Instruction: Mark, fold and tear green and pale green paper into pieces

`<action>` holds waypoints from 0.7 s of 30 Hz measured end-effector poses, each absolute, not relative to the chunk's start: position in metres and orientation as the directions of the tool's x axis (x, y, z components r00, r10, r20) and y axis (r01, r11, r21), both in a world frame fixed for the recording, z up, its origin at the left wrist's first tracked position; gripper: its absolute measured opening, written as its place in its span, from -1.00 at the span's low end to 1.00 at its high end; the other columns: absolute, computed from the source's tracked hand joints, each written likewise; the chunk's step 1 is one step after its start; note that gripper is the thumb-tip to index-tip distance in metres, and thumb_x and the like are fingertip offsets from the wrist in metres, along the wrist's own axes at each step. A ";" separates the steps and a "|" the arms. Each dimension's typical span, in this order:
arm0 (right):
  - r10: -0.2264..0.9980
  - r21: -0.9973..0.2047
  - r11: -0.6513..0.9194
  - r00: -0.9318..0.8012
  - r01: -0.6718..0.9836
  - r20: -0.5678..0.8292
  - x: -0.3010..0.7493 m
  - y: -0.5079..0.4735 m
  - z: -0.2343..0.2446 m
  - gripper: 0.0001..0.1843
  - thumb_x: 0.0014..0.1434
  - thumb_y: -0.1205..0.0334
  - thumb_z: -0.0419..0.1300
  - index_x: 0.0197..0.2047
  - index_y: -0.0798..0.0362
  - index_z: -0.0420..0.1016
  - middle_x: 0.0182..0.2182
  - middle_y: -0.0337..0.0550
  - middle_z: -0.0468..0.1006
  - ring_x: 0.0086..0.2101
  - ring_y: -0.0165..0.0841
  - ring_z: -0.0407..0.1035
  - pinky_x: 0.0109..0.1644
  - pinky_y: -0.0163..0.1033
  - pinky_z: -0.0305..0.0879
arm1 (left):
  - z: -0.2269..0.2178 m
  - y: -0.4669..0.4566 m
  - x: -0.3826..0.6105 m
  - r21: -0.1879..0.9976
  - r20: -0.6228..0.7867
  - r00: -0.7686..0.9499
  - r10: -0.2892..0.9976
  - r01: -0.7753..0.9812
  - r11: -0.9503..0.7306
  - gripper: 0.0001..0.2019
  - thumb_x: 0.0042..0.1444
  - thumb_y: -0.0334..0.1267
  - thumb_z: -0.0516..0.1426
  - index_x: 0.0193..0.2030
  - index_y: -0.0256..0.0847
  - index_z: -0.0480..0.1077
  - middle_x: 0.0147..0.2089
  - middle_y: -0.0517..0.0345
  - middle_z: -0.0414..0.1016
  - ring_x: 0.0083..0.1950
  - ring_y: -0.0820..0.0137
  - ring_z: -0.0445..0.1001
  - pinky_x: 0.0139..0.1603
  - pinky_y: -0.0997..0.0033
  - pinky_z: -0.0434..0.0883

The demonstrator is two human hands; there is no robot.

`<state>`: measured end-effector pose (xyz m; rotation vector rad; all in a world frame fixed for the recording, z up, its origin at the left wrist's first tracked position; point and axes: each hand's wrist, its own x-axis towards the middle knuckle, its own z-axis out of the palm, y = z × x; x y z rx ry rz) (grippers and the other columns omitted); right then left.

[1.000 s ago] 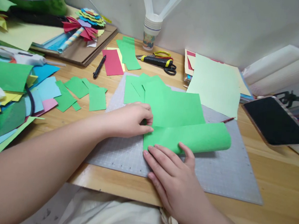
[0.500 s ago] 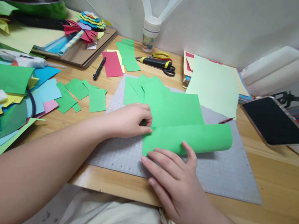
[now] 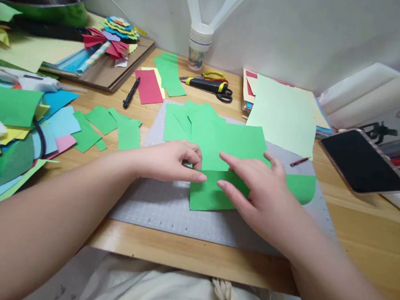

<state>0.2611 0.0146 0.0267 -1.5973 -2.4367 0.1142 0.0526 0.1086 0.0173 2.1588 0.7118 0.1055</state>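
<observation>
The green paper sheet (image 3: pixel 235 144) lies on the grey cutting mat (image 3: pixel 160 207), about the middle of the table (image 3: pixel 371 230). I see its near part folded back over itself. The flap (image 3: pixel 206 195) is a deeper green with a straight near edge, and its right end bulges in a loose curl.

My left hand (image 3: pixel 171 159) sits at the sheet's left edge, with thumb and fingertips pressed together on the paper where the fold begins. My right hand (image 3: pixel 262 193) lies on top of the flap with fingers spread and pointing left, and the palm covers the middle of the fold. The two hands nearly meet over the flap's left part.

More green pieces (image 3: pixel 178 120) lie under the sheet's far left corner. A red pencil (image 3: pixel 299 162) rests on the mat just right of the sheet. Farther off are a pale green sheet (image 3: pixel 283 115), a dark phone (image 3: pixel 360 161), scissors (image 3: pixel 213 83) and green scraps (image 3: pixel 111 128).
</observation>
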 end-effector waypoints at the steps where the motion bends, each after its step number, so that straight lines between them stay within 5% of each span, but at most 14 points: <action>1: 0.907 -0.212 0.420 -0.397 0.883 0.143 0.260 0.016 0.029 -0.64 0.32 0.19 0.05 0.15 0.02 0.37 -0.23 -0.09 0.60 -0.16 -0.21 0.44 0.24 0.26 -0.09 | 0.020 0.107 0.052 0.737 -0.175 0.840 0.513 0.458 -0.498 -0.71 0.10 -0.03 0.12 -0.47 -0.20 0.38 -0.20 0.17 0.39 -0.15 0.38 0.34 -0.09 0.39 0.26; 4: 0.888 -0.239 0.459 -0.430 0.856 0.166 0.257 0.016 0.032 -0.73 0.31 0.30 0.02 -0.01 -0.02 0.48 -0.34 -0.17 0.57 -0.25 -0.27 0.43 0.21 0.21 -0.06 | 0.027 0.098 0.054 0.693 -0.241 0.818 0.521 0.521 -0.497 -0.68 0.09 0.01 0.12 -0.50 -0.20 0.34 -0.28 0.19 0.39 -0.25 0.40 0.34 -0.22 0.39 0.26; 8: 0.884 -0.273 0.466 -0.434 0.841 0.173 0.255 0.008 0.034 -0.69 0.31 0.35 -0.01 0.00 -0.04 0.47 -0.35 -0.18 0.55 -0.27 -0.30 0.40 0.20 0.15 -0.05 | 0.033 0.085 0.058 0.676 -0.383 0.751 0.538 0.625 -0.390 -0.71 0.13 0.02 0.06 -0.41 -0.16 0.33 -0.49 0.27 0.36 -0.48 0.46 0.28 -0.50 0.44 0.15; 14: 0.870 -0.233 0.487 -0.444 0.842 0.214 0.257 0.000 0.032 -0.68 0.30 0.37 0.02 0.06 -0.02 0.43 -0.34 -0.19 0.54 -0.26 -0.30 0.40 0.22 0.16 -0.08 | 0.034 0.080 0.059 0.691 -0.484 0.737 0.472 0.653 -0.311 -0.74 0.17 -0.03 0.05 -0.42 -0.15 0.30 -0.51 0.29 0.44 -0.49 0.45 0.38 -0.50 0.47 0.22; 21: 0.840 -0.067 0.469 -0.421 0.881 0.343 0.250 -0.008 0.029 -0.59 0.28 0.33 0.08 0.18 -0.06 0.34 0.08 0.01 0.47 0.07 -0.13 0.34 0.27 0.28 -0.16 | 0.031 0.082 0.059 0.673 -0.455 0.755 0.473 0.639 -0.373 -0.81 0.14 -0.13 0.06 -0.43 -0.15 0.30 -0.49 0.29 0.43 -0.48 0.46 0.34 -0.51 0.48 0.18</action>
